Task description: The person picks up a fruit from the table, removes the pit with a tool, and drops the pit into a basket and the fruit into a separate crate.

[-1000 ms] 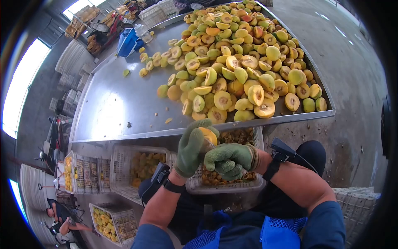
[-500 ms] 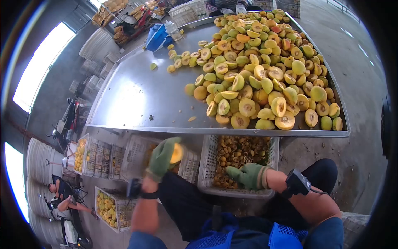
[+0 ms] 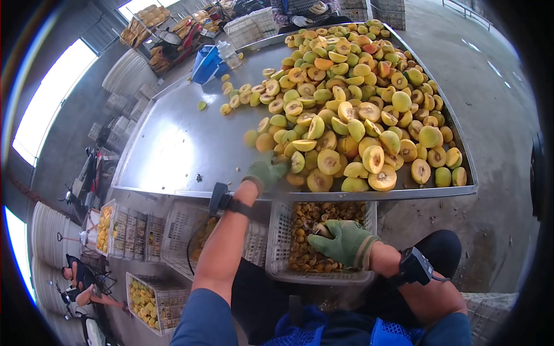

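Note:
My left hand, in a green glove, reaches over the near rim of the metal table and lies on the near edge of the heap of halved yellow-green fruit. Motion blur hides whether its fingers grip a fruit. My right hand, also gloved in green, is closed low over a white crate full of brown pits. A pale tip of a small tool shows by its thumb.
A second white crate with yellow fruit pieces stands left of the pit crate, and further crates sit on the floor. A blue container stands at the table's far side. Another person works at the far end.
My left hand has swung up from over the left crate, where it held a fruit half, to the heap on the table. My right hand has stayed over the pit crate.

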Action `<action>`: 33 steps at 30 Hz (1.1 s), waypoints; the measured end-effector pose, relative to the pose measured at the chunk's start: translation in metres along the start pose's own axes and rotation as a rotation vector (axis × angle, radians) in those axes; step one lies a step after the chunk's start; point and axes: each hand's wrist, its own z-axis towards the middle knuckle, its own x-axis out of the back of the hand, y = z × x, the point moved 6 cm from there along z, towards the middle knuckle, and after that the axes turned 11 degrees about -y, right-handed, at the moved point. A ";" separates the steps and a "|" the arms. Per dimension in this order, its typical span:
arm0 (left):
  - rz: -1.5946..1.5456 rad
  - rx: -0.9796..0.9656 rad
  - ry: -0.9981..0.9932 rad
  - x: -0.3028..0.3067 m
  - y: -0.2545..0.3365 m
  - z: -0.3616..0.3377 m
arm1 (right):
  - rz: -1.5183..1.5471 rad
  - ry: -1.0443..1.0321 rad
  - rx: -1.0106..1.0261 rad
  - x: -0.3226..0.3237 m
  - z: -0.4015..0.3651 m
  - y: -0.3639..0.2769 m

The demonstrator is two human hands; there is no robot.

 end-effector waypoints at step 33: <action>-0.728 -0.578 0.028 -0.056 0.050 -0.129 | -0.251 0.370 0.170 0.009 0.014 -0.029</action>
